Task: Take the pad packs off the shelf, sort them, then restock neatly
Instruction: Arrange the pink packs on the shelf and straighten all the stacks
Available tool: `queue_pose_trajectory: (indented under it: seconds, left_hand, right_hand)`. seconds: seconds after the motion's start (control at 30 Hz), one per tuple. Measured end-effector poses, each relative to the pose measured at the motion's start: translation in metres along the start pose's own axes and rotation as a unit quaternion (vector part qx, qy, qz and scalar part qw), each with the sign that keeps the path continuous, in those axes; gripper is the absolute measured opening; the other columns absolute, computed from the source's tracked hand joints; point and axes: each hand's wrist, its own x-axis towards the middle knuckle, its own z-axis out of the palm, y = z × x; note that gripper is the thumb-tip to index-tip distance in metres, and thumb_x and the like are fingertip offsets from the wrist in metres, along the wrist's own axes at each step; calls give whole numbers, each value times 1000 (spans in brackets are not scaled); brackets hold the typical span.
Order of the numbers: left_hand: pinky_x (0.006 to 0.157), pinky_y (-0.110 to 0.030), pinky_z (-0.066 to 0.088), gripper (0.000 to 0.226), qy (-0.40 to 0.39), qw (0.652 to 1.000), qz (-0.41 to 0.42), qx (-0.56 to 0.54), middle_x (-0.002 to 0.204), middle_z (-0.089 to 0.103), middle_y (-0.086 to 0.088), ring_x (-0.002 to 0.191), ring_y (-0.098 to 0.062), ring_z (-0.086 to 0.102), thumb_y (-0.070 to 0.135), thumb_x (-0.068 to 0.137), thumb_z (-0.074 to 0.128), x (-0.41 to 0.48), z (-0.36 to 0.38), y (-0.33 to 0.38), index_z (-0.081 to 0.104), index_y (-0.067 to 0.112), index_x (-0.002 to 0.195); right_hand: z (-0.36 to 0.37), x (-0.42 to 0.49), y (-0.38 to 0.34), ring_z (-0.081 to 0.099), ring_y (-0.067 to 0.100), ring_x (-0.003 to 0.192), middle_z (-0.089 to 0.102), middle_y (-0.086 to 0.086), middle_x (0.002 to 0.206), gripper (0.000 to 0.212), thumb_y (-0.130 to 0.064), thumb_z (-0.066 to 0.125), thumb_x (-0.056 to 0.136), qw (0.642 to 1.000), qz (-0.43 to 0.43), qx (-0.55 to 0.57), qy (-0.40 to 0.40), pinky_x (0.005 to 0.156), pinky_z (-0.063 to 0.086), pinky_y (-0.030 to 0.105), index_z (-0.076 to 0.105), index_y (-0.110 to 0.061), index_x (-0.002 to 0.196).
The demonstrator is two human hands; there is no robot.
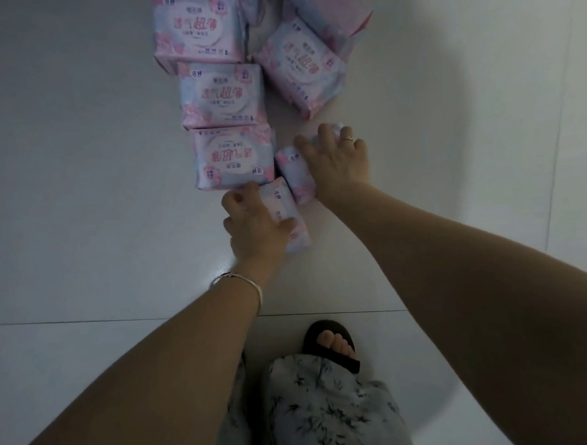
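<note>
The left hand's fingers (235, 200) curl round the far-left side of the near small pack (286, 214), with the thumb pressed on its top face, so the left hand (255, 226) grips it. The right hand's fingers (325, 132) spread and bend over the far small pack (294, 169), and the right hand (337, 162), which wears a ring (348, 138), holds it from above. Both small packs lie flat and touch each other, long axes running away from the person and leaning a little to the left; most of the far one is hidden under the palm. Just beyond the left hand a column of three large packs lies flat on the floor (80, 199), edge to edge: the nearest large pack (231, 156) has its print turned the opposite way to the middle large pack (222, 95) and the farthest large pack (198, 30). A tilted large pack (302, 65) sits to their right, with more packs (325, 6) behind it. The floor is glossy white tile with thin grout lines, dimly lit. A bracelet (235, 279) circles the left wrist; below are a dark sandal (329, 344) and a floral garment (312, 408).
</note>
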Motion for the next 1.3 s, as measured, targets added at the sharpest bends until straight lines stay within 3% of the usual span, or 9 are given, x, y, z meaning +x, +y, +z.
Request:
queue_pose_trajectory:
  seconds: [0.17, 0.37, 0.5, 0.6, 0.63, 0.7, 0.77, 0.9, 1.3]
  left_hand:
    - [76, -38, 44, 52, -42, 987, 118, 97, 123, 34, -16, 93, -34, 54, 17, 92, 52, -7, -23, -20, 32, 20, 139]
    - [86, -44, 42, 73, -14, 945, 200, 258, 140, 34, -14, 116, -37, 43, 9, 80, 63, -13, -36, -23, 31, 24, 143]
    - [86, -49, 46, 94, -6, 838, 372, 399, 137, 49, -15, 118, -40, 50, 15, 48, 85, -4, -32, -24, 50, 24, 135]
    - [110, -57, 20, 92, -51, 714, 437, 546, 152, 29, -9, 138, -38, 28, 32, 67, 78, 6, -25, -20, 30, 29, 146]
    - [112, -56, 16, 88, -50, 700, 451, 552, 152, 31, -9, 138, -37, 28, 37, 69, 77, 10, -22, -19, 32, 30, 144]
    - [107, -53, 30, 77, -69, 681, 459, 566, 133, 54, -10, 123, -34, 49, 38, 53, 86, 17, -18, -13, 59, 28, 124]
    - [100, -52, 42, 60, -79, 693, 474, 538, 118, 61, -11, 110, -33, 58, 29, 53, 86, 16, -13, -2, 67, 22, 109]
    - [110, -57, 16, 61, -112, 729, 429, 521, 137, 36, -8, 126, -30, 39, 24, 84, 61, -3, -37, 32, 34, 18, 138]
    - [90, -42, 39, 81, 19, 851, 286, 439, 130, 38, -9, 116, -30, 42, 45, 74, 67, -99, -299, 126, 25, 23, 140]
  right_hand:
    - [11, -5, 5, 15, 34, 142, 21, 7, 150, 75, -37, 65, 83, 999, 47, 8, -3, 108, 22, 46, 25, -20, 144]
    - [15, -20, 9, 42, 32, 127, 46, 10, 134, 80, -52, 69, 75, 989, 101, 105, -21, 107, 27, 49, 34, -12, 135]
    - [18, -24, 11, 43, 33, 124, 46, 11, 132, 86, -60, 68, 72, 986, 105, 126, -14, 101, 33, 46, 34, -12, 135]
    - [19, -22, 11, 43, 34, 125, 46, 11, 132, 92, -67, 66, 69, 985, 105, 134, -13, 100, 34, 46, 33, -11, 135]
    - [20, -21, 10, 43, 34, 124, 46, 11, 132, 92, -67, 65, 69, 986, 104, 132, -8, 100, 34, 46, 34, -12, 135]
    - [23, -18, 10, 44, 34, 123, 47, 12, 131, 89, -65, 66, 70, 986, 103, 132, 0, 101, 33, 47, 35, -11, 134]
    - [27, -20, 8, 45, 33, 122, 47, 12, 129, 82, -57, 68, 72, 985, 101, 138, 6, 107, 29, 48, 36, -11, 132]
    - [8, -37, 5, 45, 33, 121, 48, 12, 127, 65, -40, 66, 77, 981, 131, 138, 22, 111, 22, 51, 39, -12, 129]
    - [-255, -153, 25, 44, 34, 124, 45, 11, 132, 88, -53, 67, 74, 956, 156, 205, 144, 109, 24, 50, 26, -15, 142]
